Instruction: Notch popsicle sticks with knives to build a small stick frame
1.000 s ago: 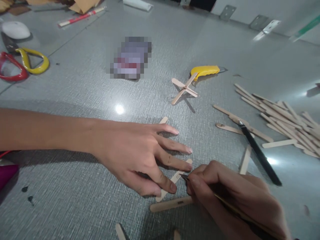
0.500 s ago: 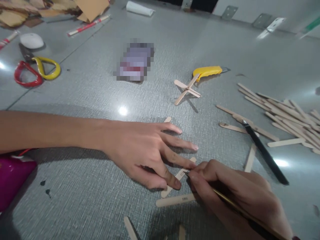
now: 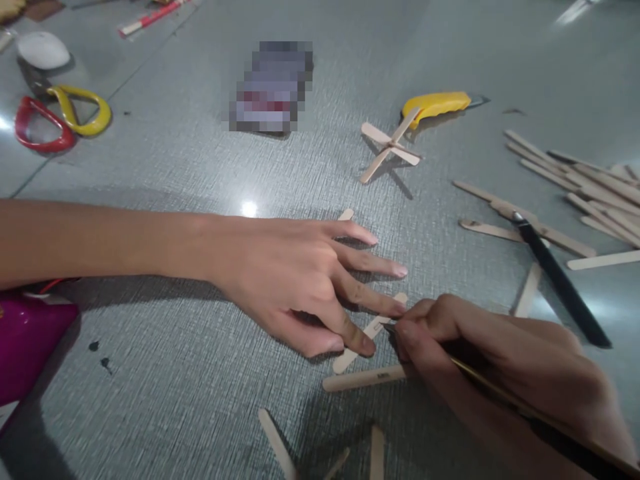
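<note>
My left hand (image 3: 300, 283) lies palm down with its fingers spread. Its index and middle fingertips press on a wooden craft stick (image 3: 344, 361), set at a slant. A small dark rectangle outline (image 3: 379, 327) shows on that stick. My right hand (image 3: 490, 353) pinches a slim black-and-gold pencil (image 3: 480, 379), its dark point at the stick beside the outline. Just below lies another craft stick (image 3: 355, 381) with printed marks, its right end hidden by my right hand. Part of one more stick (image 3: 346, 215) peeks out above my left little finger.
A small cross of sticks (image 3: 391, 144) stands by a yellow utility knife (image 3: 437, 107). Loose sticks (image 3: 595, 187) and a black-handled craft knife (image 3: 563, 283) lie right. At left are scissors (image 3: 63, 120), a white mouse-shaped object (image 3: 44, 51) and a shiny magenta object (image 3: 33, 353). A blurred-out flat object (image 3: 273, 87) lies behind.
My view has tilted down and shifted slightly, so things sit higher in the picture. My left hand keeps its place on the stick. The pencil point stays close to the outline.
</note>
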